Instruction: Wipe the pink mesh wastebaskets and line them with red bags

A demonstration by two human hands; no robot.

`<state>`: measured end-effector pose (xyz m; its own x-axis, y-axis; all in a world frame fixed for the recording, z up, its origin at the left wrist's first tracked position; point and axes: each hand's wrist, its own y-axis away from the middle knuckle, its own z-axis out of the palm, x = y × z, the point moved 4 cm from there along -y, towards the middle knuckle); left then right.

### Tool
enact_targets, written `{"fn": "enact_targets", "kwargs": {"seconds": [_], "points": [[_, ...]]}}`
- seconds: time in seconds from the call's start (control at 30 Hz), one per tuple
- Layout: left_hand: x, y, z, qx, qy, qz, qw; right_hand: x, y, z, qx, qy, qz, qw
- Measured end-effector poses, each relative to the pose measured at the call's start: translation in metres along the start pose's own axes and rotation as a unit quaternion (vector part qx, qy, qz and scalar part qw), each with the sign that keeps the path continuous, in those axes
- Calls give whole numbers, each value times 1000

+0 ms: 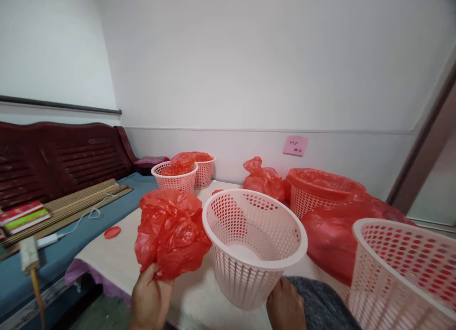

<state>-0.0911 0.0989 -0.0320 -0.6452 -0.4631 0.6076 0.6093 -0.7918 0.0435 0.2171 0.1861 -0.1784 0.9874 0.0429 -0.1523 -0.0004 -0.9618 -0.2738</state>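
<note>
My left hand [152, 294] is closed on the bottom of a crumpled red plastic bag [171, 232], which puffs up above the fingers. Just right of the bag, a white perforated basket [249, 278] stands tilted toward me, its inside bare. My right hand [286, 304] is closed against the lower right side of this basket; its fingertips are partly hidden, so what it grips cannot be made out. A grey sleeve covers the right forearm.
Two baskets with red bags [176, 183] stand at the back left. Behind on the right are a knotted red bag [263, 180], a red-lined basket [308, 202] and a large red bag [331, 240]. Another white basket [377, 273] is at the right edge. A red disc [112, 232] lies left.
</note>
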Motion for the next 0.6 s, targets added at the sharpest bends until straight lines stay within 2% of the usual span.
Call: {"fn": "enact_targets", "kwargs": {"seconds": [0.1,0.27,0.33,0.43,0.6], "points": [[19,11,17,18,25,-27,999,3,-2,4,-9,-20,0,1000],[41,29,30,59,31,-46,997,6,-4,4,-16,-51,8,999],[50,36,37,79,23,-30,996,5,-3,2,-14,-48,12,999],[61,47,52,81,7,5,997,5,-2,0,-4,-54,12,998],[62,61,73,74,11,9,997,10,0,2,7,-97,24,995]]}}
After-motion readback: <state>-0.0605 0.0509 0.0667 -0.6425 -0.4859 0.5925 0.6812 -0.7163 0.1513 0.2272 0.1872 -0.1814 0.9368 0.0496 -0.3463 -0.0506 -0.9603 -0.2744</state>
